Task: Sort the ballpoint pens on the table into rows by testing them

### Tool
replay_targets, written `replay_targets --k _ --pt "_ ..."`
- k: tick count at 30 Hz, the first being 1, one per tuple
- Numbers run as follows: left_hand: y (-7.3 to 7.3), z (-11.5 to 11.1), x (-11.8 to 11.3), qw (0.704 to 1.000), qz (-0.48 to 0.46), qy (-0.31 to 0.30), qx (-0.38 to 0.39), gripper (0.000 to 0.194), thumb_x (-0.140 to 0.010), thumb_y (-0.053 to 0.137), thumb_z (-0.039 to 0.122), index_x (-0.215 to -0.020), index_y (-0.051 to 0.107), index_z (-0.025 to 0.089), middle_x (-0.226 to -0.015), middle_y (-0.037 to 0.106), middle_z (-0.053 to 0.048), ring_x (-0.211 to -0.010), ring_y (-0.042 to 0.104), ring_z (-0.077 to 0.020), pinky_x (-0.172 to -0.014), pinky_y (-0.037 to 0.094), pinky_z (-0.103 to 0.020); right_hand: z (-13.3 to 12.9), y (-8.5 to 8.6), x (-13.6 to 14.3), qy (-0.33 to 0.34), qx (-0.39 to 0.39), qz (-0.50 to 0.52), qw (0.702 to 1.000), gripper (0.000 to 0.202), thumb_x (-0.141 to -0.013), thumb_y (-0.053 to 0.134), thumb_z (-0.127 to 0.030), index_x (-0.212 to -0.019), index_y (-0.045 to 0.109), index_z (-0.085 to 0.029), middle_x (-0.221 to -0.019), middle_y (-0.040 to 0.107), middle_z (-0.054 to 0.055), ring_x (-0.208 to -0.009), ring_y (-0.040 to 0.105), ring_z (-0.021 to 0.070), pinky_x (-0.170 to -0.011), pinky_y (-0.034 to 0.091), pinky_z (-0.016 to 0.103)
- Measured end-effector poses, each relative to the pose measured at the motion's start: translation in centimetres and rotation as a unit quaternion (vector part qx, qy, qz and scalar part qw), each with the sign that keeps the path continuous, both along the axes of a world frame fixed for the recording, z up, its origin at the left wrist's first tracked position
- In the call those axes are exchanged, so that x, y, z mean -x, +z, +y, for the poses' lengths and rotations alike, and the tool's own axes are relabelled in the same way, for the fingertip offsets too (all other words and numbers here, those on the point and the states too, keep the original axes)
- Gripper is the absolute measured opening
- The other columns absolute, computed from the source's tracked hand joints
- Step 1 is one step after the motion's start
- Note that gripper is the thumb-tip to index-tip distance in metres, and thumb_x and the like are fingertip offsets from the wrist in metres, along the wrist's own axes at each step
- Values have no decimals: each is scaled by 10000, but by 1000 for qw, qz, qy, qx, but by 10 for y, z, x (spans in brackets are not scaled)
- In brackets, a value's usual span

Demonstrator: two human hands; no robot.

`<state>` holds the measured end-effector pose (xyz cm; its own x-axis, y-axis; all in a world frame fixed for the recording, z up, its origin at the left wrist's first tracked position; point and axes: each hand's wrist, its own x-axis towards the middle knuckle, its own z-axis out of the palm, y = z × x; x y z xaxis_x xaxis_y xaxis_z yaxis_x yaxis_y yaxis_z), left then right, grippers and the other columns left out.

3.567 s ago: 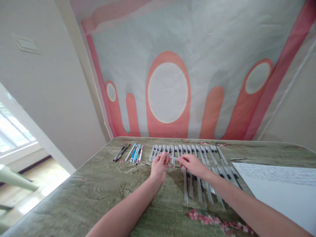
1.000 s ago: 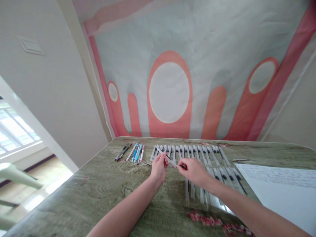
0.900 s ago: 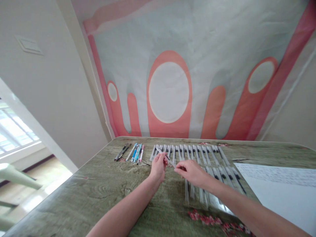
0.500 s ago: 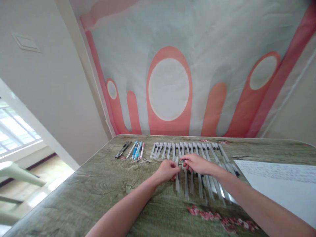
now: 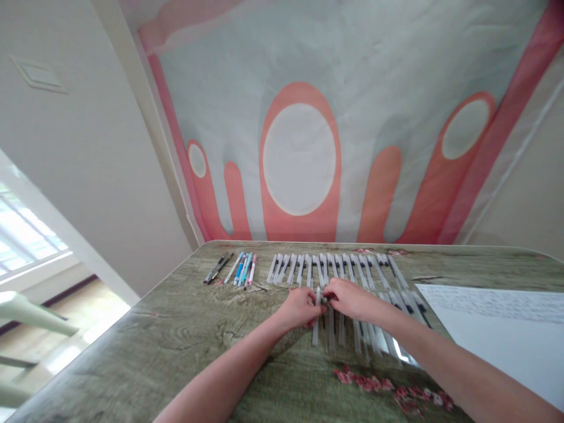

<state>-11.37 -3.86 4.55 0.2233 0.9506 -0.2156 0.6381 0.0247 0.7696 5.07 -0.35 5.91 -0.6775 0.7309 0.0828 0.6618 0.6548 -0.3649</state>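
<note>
Near the middle of the table, my left hand is closed with its fingertips at the left end of the lower row. It pinches a slim translucent pen that points towards me. Just beside it my right hand is closed in a pinch, fingertips nearly meeting those of the left. A small dark bit shows at the right fingertips, but what it belongs to is hidden. Under and around the right hand lies a lower row of translucent pens with dark parts. Behind both hands runs an upper row of similar pens.
Coloured pens and dark pens lie at the back left of the wood-patterned table. A sheet of paper covered partly in writing lies on the right. Behind the table stands a patterned wall.
My right hand has come down and slightly left, so its fingertips are now close to my left hand. The left hand stays almost in place with the pen.
</note>
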Motion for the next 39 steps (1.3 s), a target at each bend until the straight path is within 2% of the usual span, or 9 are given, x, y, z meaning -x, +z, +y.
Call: replay_targets --k 3,6,11,16,20,31,34,39 --pt "0 -1 0 1000 12 9 -9 344 -631 541 347 -894 498 129 -447 540 44 -381 491 -111 -454 400 -217 -1 0 1 -7 -5 -19 1000 210 -692 486 -146 -818 655 -158 -815 607 72 -805 541 174 -694 354 235" --pt "-3 -2 1 999 28 -3 -40 358 -625 559 356 -899 500 133 -464 558 39 -456 540 -125 -522 410 -218 -2 0 2 -11 0 -30 999 186 -683 512 -171 -800 656 -164 -799 609 65 -786 547 174 -674 350 236" --pt "-3 -4 2 997 53 -12 -53 381 -631 557 369 -923 499 132 -497 571 30 -486 552 -136 -521 397 -219 -5 -1 5 -15 18 -34 999 159 -681 528 -189 -774 655 -167 -793 605 59 -777 553 169 -673 350 234" --pt "-1 -6 1 991 91 1 -96 411 -606 582 382 -927 509 136 -585 600 9 -570 564 -150 -549 387 -227 -8 -1 7 -26 9 -38 999 155 -660 544 -191 -774 649 -177 -795 595 52 -775 551 170 -656 346 235" --pt "-1 -6 1 990 103 2 -96 448 -607 582 410 -954 508 137 -615 605 1 -589 558 -152 -541 376 -228 -5 1 5 -40 1 -21 999 177 -664 546 -204 -807 648 -187 -807 603 47 -776 549 168 -658 347 235" --pt "-2 -7 4 991 90 -19 -95 403 -639 558 386 -958 504 146 -591 593 14 -550 548 -141 -512 366 -220 11 29 -18 -67 -11 41 997 219 -746 474 -293 -772 661 -182 -753 638 41 -675 554 146 -618 361 226" --pt "-2 -7 4 990 98 -20 -100 388 -649 546 369 -962 506 144 -590 598 12 -558 555 -144 -524 373 -224 10 27 -18 -67 -9 38 997 216 -743 479 -285 -790 663 -182 -766 645 42 -686 558 147 -622 363 225" --pt "-1 -7 6 988 104 -20 -111 382 -658 526 316 -997 496 141 -592 606 11 -590 573 -151 -581 399 -234 7 13 -10 -43 1 7 999 176 -701 515 -226 -788 665 -195 -777 649 32 -735 565 152 -654 362 226"
